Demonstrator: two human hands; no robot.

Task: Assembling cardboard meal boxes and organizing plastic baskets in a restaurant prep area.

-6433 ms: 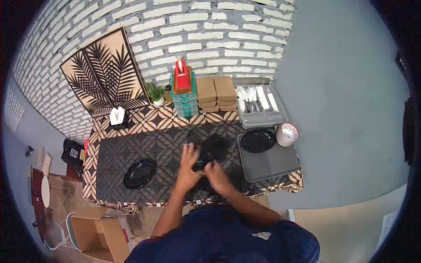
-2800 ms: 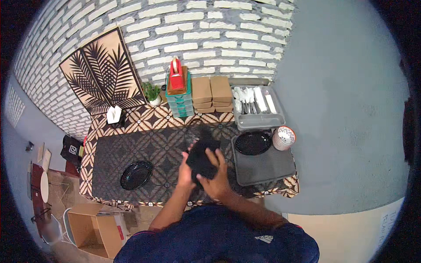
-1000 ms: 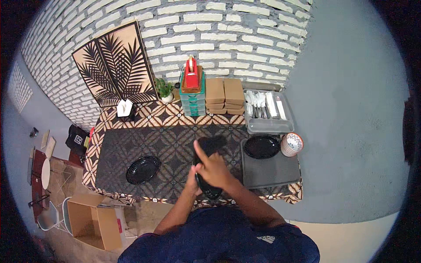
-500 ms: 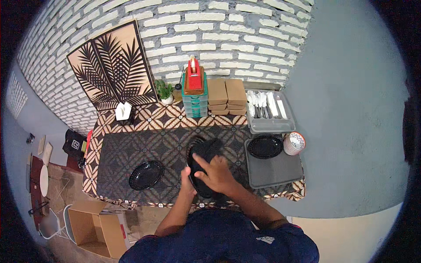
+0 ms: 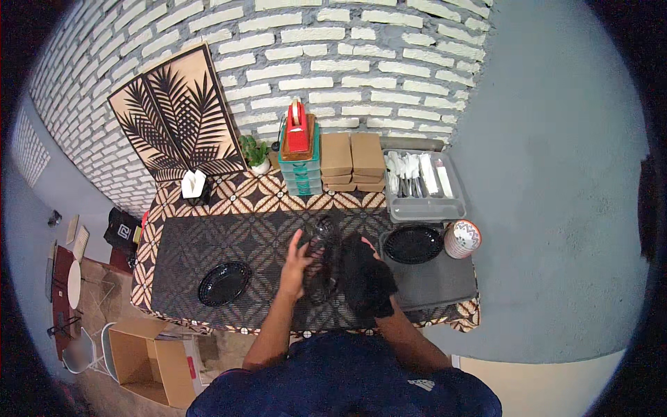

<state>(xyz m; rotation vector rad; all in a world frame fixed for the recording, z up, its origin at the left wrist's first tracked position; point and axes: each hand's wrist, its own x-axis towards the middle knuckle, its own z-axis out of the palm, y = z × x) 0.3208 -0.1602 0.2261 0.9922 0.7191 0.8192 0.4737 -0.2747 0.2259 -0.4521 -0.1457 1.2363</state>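
Observation:
My left hand [image 5: 297, 263] grips the left side of a black oval basket [image 5: 322, 278], fingers partly spread along it. The basket is blurred and tilted above the dark mat. Just to its right, a black cloth [image 5: 365, 281] drapes over most of my right hand [image 5: 370, 244]; only some fingertips show at its upper edge. That hand is closed on the cloth. A second black oval basket [image 5: 224, 283] lies on the mat at the left. On the grey tray [image 5: 438, 281] at the right, another black oval basket [image 5: 413, 244] rests beside stacked patterned bowls [image 5: 462, 238].
Along the back stand a clear box of wrapped cutlery [image 5: 424, 206], brown cartons [image 5: 336, 156], teal drawers [image 5: 301, 182] under a red tape dispenser [image 5: 298, 133], a potted plant [image 5: 254, 153] and a tissue holder [image 5: 194, 186]. An open cardboard box [image 5: 142, 365] sits on the floor, left.
My right hand has moved right, away from the basket, with the black cloth now over it. My left hand has risen slightly along the basket's left side. The view has shifted a little.

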